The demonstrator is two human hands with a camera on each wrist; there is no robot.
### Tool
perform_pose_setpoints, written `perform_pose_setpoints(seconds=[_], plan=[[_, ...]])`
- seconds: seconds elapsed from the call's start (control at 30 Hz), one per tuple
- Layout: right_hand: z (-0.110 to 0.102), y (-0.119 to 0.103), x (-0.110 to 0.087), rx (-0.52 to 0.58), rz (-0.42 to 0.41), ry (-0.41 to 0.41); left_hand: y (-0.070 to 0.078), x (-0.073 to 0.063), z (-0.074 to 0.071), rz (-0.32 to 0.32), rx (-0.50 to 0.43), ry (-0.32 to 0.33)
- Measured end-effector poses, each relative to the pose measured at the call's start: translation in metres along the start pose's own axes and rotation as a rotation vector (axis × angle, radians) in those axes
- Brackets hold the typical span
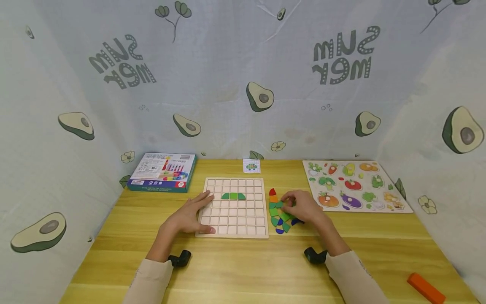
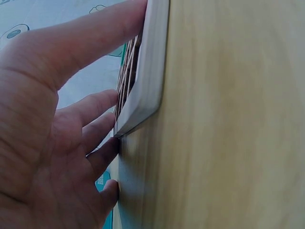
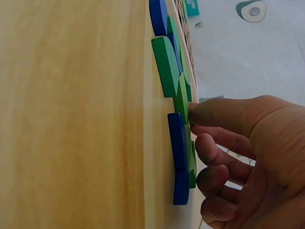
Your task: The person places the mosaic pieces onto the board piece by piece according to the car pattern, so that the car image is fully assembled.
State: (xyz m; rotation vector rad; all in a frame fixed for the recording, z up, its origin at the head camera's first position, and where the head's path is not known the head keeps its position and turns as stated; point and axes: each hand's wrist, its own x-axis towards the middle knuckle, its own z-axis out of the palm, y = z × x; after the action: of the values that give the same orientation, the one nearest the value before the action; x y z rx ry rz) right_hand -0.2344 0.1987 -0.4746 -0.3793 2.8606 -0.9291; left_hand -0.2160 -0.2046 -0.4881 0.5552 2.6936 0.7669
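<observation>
Mid-frame, the left hand (image 1: 190,214) lies spread on the board (image 1: 243,215); the bright pieces (image 1: 284,216) sit right of it, nearer the right hand (image 1: 303,206); whether it's pinching, I can't tell.

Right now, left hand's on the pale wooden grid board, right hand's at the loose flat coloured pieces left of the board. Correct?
One error: the loose flat green, blue, red and orange pieces lie right of the pale wooden grid board, per the head view. Rest holds: left hand on the board, right hand at the pieces.
</observation>
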Motion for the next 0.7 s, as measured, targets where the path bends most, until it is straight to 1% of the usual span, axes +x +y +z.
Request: perform_pose_setpoints(seconds=[0.17,0.33,0.4,0.53,0.7], plan=[[0.0,0.0,-0.001,0.007,0.032,0.003,0.0,0.0,-0.001,-0.009,0.0,-0.003],[-0.001,0.0,-0.002,0.026,0.044,0.033,0.001,0.0,-0.002,-0.017,-0.002,-0.001],[0.0,-0.001,-0.002,0.04,0.043,0.047,0.001,0.0,-0.002,-0.018,0.0,-0.002],[0.001,-0.006,-0.002,0.052,0.013,0.076,0.001,0.001,-0.002,-0.021,0.006,-0.007],[0.004,-0.02,0.001,0.051,0.005,0.09,0.001,0.0,-0.002,-0.022,0.005,-0.004]])
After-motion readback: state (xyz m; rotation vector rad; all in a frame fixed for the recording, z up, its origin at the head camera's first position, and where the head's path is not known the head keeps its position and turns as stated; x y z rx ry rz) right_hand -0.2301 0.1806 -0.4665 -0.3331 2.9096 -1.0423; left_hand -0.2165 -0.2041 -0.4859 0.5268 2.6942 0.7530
